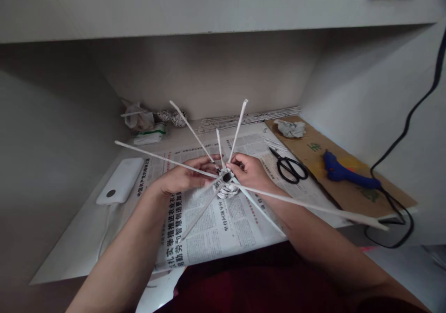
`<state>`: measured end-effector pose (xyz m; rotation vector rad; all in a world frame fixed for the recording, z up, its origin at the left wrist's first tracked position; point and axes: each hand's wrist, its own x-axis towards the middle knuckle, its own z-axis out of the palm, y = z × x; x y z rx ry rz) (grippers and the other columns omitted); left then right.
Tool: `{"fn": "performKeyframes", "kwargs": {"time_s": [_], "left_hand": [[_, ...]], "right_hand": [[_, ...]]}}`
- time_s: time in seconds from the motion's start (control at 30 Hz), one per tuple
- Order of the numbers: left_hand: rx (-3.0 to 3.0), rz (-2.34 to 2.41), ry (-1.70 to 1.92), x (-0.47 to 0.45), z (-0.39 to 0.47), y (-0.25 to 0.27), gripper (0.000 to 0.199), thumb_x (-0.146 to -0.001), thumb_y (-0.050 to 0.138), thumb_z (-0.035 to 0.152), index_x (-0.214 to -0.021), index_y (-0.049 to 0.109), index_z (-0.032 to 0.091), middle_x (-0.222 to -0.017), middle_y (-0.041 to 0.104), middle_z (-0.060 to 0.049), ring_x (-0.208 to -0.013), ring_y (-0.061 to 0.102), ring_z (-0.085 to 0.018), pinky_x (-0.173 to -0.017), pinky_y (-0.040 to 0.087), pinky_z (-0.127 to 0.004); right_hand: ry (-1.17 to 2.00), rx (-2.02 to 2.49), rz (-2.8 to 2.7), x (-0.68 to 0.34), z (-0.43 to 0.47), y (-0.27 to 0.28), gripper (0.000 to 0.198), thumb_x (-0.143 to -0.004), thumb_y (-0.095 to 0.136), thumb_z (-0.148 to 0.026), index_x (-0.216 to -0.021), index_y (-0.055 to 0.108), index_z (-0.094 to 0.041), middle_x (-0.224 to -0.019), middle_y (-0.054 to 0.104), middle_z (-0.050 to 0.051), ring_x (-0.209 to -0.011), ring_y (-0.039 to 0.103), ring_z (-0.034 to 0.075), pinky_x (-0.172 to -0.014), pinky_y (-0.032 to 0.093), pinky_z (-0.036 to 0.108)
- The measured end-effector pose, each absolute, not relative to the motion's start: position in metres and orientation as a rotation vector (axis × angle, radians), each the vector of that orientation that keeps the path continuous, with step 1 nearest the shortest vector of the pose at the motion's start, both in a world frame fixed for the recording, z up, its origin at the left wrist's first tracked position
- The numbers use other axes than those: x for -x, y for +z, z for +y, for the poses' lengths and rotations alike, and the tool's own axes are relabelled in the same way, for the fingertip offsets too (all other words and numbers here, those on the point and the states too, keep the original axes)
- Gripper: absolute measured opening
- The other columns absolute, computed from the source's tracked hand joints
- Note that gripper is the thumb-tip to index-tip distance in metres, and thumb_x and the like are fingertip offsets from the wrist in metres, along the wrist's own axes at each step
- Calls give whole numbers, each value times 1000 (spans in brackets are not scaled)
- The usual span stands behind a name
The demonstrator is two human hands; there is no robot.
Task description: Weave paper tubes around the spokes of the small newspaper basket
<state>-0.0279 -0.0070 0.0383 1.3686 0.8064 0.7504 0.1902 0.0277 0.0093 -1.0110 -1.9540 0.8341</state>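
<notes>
A small woven paper basket [228, 191] is held over the newspaper [205, 218], with a dark round opening on top. Several rolled paper sticks [156, 157] fan out from its rim in all directions. On its left side my left hand [190, 176] grips the weave, fingers curled round the rim and partly hidden. My right hand [247, 169] is closed at the far right of the rim, thumb and forefinger pinching the base of an upright paper stick [239, 127].
Black scissors [291, 168] lie right of the basket. A blue glue gun [348, 173] with a black cord rests on cardboard [379, 199] beside crumpled paper [291, 128]. A white power bank [121, 180] is at left; paper sticks [251, 117] line the back, near a plastic bag [138, 118].
</notes>
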Motion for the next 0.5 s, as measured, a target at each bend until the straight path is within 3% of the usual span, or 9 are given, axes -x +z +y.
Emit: {"fn": "performKeyframes", "kwargs": {"time_s": [0.23, 0.37, 0.5], "left_hand": [[-1263, 1061, 899, 14, -2, 26, 45, -69, 79, 28, -112, 68, 21, -87, 71, -5, -72, 64, -13, -64, 51, -26], [-1273, 1128, 992, 2, -3, 22, 30, -68, 78, 34, -93, 73, 17, -70, 68, -4, -54, 55, -10, -48, 43, -22], [-1249, 1191, 1131, -8, -1, 16, 20, -60, 82, 24, -73, 70, 16, -65, 66, -3, -53, 54, -10, -51, 44, -25]], "right_hand": [[826, 991, -1971, -188, 23, 13, 12, -86, 55, -26, -80, 63, -20, -73, 64, 0, -66, 56, 13, -61, 40, 22], [823, 992, -1961, -188, 20, 17, 11, -84, 56, -23, -80, 65, -20, -74, 66, 0, -67, 58, 13, -62, 41, 23], [878, 995, -1887, -186, 20, 16, 10, -82, 59, -24, -80, 67, -20, -72, 67, 0, -64, 59, 12, -59, 42, 22]]}}
